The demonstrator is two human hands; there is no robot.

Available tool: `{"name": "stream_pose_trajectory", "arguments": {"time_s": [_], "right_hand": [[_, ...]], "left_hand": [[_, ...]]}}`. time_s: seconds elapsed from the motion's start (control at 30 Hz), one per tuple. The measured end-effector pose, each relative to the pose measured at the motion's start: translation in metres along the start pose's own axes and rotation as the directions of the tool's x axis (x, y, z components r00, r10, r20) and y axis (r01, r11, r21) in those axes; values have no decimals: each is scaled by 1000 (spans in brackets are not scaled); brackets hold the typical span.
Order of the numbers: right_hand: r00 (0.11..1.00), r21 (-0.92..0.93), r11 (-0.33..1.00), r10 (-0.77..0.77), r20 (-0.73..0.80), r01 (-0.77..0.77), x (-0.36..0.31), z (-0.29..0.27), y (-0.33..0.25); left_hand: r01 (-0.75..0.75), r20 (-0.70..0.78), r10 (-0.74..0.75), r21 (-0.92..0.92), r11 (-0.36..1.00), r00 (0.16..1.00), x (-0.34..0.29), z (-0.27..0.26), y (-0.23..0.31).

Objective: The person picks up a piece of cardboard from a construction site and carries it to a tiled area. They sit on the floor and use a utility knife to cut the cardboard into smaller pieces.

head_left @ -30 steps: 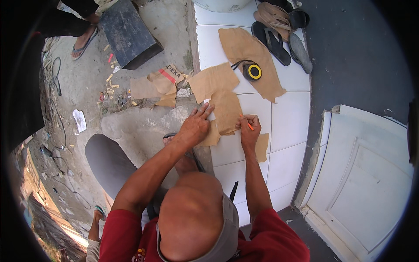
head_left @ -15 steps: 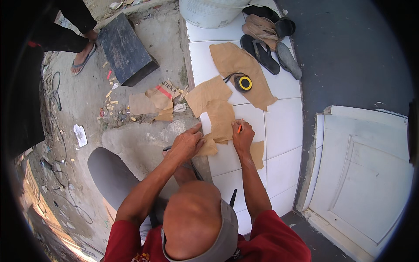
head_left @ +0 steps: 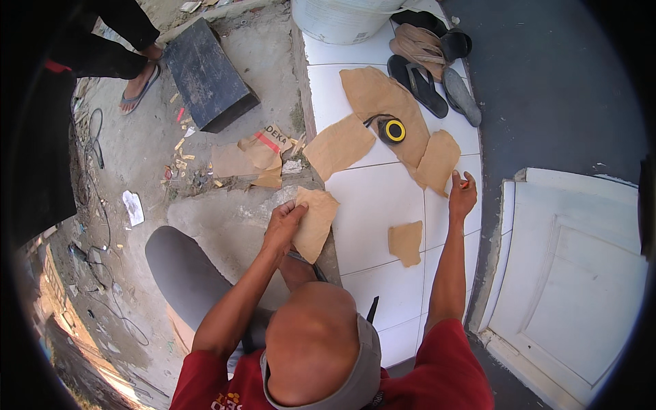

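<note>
My left hand [head_left: 281, 229] grips the upper left edge of a torn piece of brown paper [head_left: 316, 225], held above the edge of the tiled step. On the right, my right hand [head_left: 463, 196] has its fingers closed round a short orange pencil-like stick [head_left: 465, 184]. Its fingertips are by the lower right edge of another brown paper piece [head_left: 439, 158]; whether they touch it I cannot tell. That piece overlaps a large brown paper sheet [head_left: 383, 96], on which a black and yellow tape measure [head_left: 392, 130] lies. Further brown pieces lie left [head_left: 340, 145] and nearer [head_left: 406, 244].
A white bucket [head_left: 342, 20] and several sandals [head_left: 417, 85] stand at the far end of the tiles [head_left: 372, 198]. A dark block [head_left: 210, 75] sits on the concrete, beside another person's foot [head_left: 139, 85]. A white door panel [head_left: 567, 273] lies right.
My hands have moved apart. A brown paper piece from the middle now lies farther right, beside my right hand. My left hand has lifted another piece off the tiles.
</note>
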State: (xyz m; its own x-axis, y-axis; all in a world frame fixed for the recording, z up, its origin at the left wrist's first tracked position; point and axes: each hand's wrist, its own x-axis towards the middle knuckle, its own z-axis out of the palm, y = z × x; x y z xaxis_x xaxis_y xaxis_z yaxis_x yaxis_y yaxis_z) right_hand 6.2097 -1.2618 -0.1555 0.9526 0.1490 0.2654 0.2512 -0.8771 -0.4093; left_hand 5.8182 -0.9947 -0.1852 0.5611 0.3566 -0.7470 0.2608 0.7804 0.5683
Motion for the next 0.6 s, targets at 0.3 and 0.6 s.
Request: {"name": "stream_pose_trajectory", "arguments": {"time_s": [0.3, 0.6], "right_hand": [[744, 526, 727, -31, 668, -442, -205, 25, -158], [788, 563, 738, -68, 612, -373, -184, 38, -152]], "left_hand": [[46, -42, -49, -68, 997, 998, 11, 32, 5], [-22, 133, 1, 156, 988, 991, 20, 36, -16]]}}
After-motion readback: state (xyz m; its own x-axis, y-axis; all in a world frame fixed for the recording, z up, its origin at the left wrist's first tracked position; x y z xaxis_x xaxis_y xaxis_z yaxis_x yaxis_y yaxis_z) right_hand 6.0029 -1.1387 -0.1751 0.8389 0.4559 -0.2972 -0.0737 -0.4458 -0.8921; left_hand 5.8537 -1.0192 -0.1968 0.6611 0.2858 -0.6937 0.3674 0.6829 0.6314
